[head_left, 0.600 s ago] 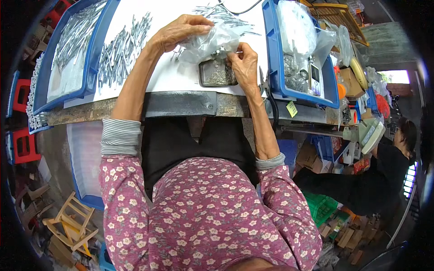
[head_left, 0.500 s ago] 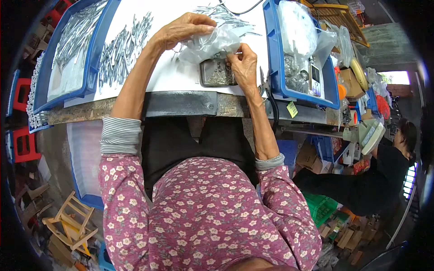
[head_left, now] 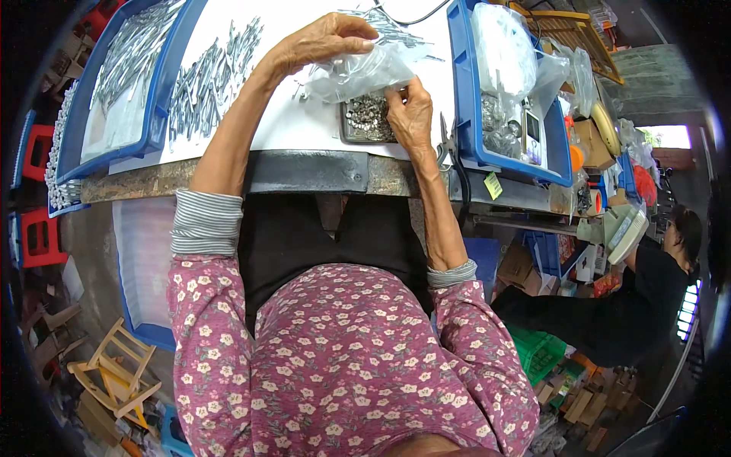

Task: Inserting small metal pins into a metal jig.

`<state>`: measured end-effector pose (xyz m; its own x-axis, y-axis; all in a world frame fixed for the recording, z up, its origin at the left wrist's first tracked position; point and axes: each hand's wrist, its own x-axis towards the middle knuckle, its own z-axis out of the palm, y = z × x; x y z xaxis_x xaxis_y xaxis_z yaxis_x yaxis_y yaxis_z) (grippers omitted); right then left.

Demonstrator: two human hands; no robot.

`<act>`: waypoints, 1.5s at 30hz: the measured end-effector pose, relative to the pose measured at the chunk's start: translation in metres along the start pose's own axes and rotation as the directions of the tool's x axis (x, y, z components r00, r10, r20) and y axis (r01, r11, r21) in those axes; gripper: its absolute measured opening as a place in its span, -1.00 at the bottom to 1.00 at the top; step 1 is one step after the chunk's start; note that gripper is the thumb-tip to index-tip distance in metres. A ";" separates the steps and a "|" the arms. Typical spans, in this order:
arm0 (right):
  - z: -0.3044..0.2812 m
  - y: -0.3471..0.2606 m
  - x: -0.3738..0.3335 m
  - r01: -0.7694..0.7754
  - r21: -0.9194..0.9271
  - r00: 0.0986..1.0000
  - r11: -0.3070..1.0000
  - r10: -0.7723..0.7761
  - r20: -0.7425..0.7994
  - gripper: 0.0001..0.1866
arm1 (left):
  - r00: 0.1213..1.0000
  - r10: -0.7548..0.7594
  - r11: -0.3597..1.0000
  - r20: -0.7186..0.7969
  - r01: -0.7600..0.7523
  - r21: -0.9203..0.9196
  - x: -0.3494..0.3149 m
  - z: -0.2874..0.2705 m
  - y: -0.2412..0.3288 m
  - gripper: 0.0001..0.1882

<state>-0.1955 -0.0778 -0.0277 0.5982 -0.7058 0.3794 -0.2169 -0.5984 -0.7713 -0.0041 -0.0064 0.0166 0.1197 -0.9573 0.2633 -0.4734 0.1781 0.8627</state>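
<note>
A clear plastic bag [head_left: 358,74] is tipped over a small dark tray [head_left: 358,141] near the table's front edge. My left hand [head_left: 327,44] grips the bag's far upper side, fingers bent over it. Its right corner is pinched between the thumb and fingers of my right hand [head_left: 412,120], just beside the tray. Small shiny metal pieces [head_left: 367,113] fill the visible part of the tray; the bag hides its far side. Whether pieces remain inside the bag I cannot make out.
Thin metal strips [head_left: 213,84] lie heaped on the white tabletop, with more in a blue bin [head_left: 156,114] at left. Pliers [head_left: 448,137] rest right of my right hand, beside another blue bin [head_left: 464,84] holding plastic bags. A person in black [head_left: 647,297] sits at right.
The tray now holds a fuller layer of small metal pieces than before. Both hands stay on the bag; my left hand has moved slightly up and to the right.
</note>
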 end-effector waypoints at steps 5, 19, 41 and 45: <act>-0.004 0.001 -0.002 -0.065 -0.102 0.996 0.993 0.071 0.054 -0.78 | 0.996 0.087 0.995 -0.012 -0.086 0.047 -0.001 0.004 0.014 -0.44; -0.008 0.005 -0.007 -0.111 0.041 0.991 0.993 0.108 0.075 -0.77 | 0.999 0.040 0.970 0.017 -0.043 0.238 -0.001 0.017 0.031 -0.40; -0.002 0.011 -0.014 -0.060 0.106 0.998 0.993 0.063 -0.020 -0.75 | 0.972 0.002 0.933 -0.234 -0.086 -0.351 -0.046 0.043 0.032 -0.41; -0.003 0.009 -0.015 -0.041 0.112 0.999 0.993 0.045 -0.029 -0.72 | 0.981 0.009 0.966 -0.194 -0.059 -0.253 -0.046 0.040 0.036 -0.39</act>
<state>-0.2090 -0.0737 -0.0392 0.5657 -0.7424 0.3589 -0.1533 -0.5223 -0.8389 -0.0613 0.0347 0.0179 0.2821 -0.8932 0.3500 -0.2435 0.2862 0.9267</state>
